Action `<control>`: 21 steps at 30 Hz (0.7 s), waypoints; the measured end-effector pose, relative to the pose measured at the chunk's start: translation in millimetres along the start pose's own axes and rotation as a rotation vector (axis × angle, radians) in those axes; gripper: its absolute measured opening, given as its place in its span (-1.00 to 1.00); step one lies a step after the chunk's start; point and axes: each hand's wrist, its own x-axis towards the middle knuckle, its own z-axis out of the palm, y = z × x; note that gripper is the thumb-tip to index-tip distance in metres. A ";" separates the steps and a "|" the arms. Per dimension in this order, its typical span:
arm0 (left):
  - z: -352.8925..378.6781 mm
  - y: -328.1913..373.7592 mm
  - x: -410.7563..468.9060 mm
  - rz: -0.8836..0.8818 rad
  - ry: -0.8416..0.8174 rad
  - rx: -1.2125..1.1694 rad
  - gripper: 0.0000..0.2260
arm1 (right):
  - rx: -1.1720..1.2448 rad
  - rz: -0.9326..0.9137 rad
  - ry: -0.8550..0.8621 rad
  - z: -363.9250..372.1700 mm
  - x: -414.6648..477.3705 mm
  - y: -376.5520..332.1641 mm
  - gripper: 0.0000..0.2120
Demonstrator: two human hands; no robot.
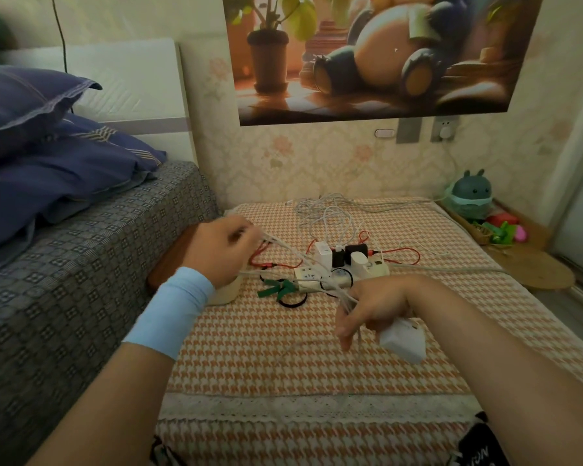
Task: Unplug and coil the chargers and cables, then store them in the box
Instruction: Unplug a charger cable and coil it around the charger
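My right hand (374, 307) grips a white charger brick (403, 341) and one end of a white cable (303, 260). The cable's loops stretch up and left to my left hand (221, 248), which pinches the other end. Behind the stretched cable a cream power strip (371, 269) lies on the houndstooth cloth (283, 348). A white charger (322, 252), a black charger (339, 257) and a white plug (359, 258) stand plugged into it. Red cables (408, 252) and a tangle of white cables (327, 213) lie around it. A cream box (228, 290) sits partly hidden under my left wrist.
A bed with a grey patterned cover (81, 264) and blue pillows (48, 146) borders the cloth on the left. Green ties (276, 287) and a black band (292, 301) lie by the strip. A teal toy (472, 193) and colourful bits (502, 227) sit at the back right.
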 end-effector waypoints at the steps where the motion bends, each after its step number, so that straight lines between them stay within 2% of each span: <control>1: -9.2 -8.5 0.8 -0.097 0.068 -0.082 -0.63 | -0.001 -0.004 -0.008 -0.9 0.2 1.3 -0.85; 3: -21.8 -28.2 0.3 -0.251 0.158 -0.159 -0.65 | 0.039 -0.023 0.020 -3.2 -0.7 3.1 -0.77; 4: -23.6 -37.2 -1.2 -0.308 0.153 -0.137 -0.65 | 0.064 -0.028 0.045 -5.0 0.2 4.3 -0.73; 7: -12.0 -53.9 -4.7 -0.436 0.034 0.026 -0.64 | 0.074 -0.023 0.091 -7.5 5.3 6.3 -0.65; 10: 1.5 -50.5 -5.9 -0.448 -0.092 0.250 -0.73 | 0.061 -0.013 0.140 -3.3 8.7 1.7 -0.65; 12: 9.3 -43.3 -7.5 -0.347 -0.144 0.356 -0.84 | 0.079 -0.023 0.171 -0.7 10.9 -2.2 -0.66; 14: 20.4 -30.9 -10.9 -0.147 -0.195 0.368 -0.67 | 0.083 -0.040 0.214 1.1 14.8 -4.9 -0.66; 16: 32.8 -10.2 -16.8 0.039 -0.250 0.169 -0.57 | 0.063 -0.054 0.254 3.8 18.9 -8.3 -0.65; 18: 45.7 10.7 -24.2 0.133 -0.369 0.018 -0.64 | 0.085 -0.080 0.276 7.5 22.1 -12.8 -0.65; 21: 65.7 23.5 -32.9 0.195 -0.490 0.039 -0.74 | 0.141 -0.110 0.296 10.6 23.0 -17.0 -0.64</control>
